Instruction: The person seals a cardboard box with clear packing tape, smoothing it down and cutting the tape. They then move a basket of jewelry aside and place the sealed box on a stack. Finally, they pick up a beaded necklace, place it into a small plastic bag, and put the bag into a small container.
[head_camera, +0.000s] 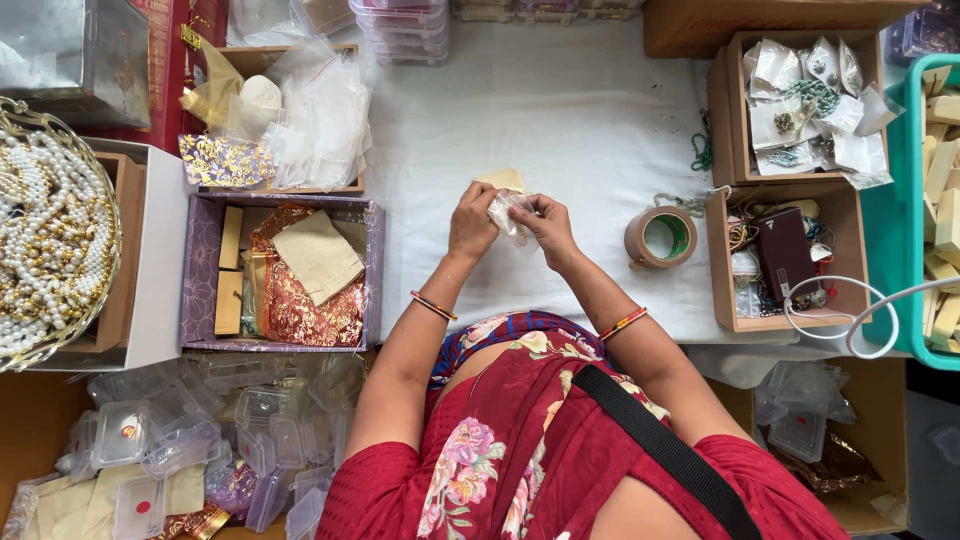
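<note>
- Head view, nearest edge: a floral red garment (520, 440) crossed by a black strap (660, 440) fills the bottom of the frame, with both forearms reaching up from it.
- Lower left: a heap of small clear plastic boxes (200, 430), some with a red dot inside.
- Lower right: a cardboard box (880, 450) holding more clear boxes and wrappings.
- Wrists: thin striped bangles (432, 305), one on each arm.
- Centre, on the white cloth (560, 110): the left hand (472, 222) and right hand (545, 225) meet close together, fingertips of both pinched on a small clear plastic pouch (510, 215) held just above the cloth. A tan card (503, 180) lies just behind the hands.
- Handling note, as a judgement: the pouch is thin and slippery, so a pinch near its mouth with both thumbs, kept taut and over the cloth, should give the cleanest control.
- Right of the hands: a roll of brown tape (661, 237), lying flat, near but apart.
- Left: a purple box (280, 272) with a red-gold patterned cloth and beige pieces.
- Far left: a tray of white and gold beads (50, 230).
- Right: two open cardboard trays (790, 180) of bagged trinkets and cords; a white cable (850, 310) loops beside them.
- Far right: a teal crate (910, 200) of pale wooden blocks.
- Far edge: stacked clear bags (320, 120) and lidded containers (405, 30).
</note>
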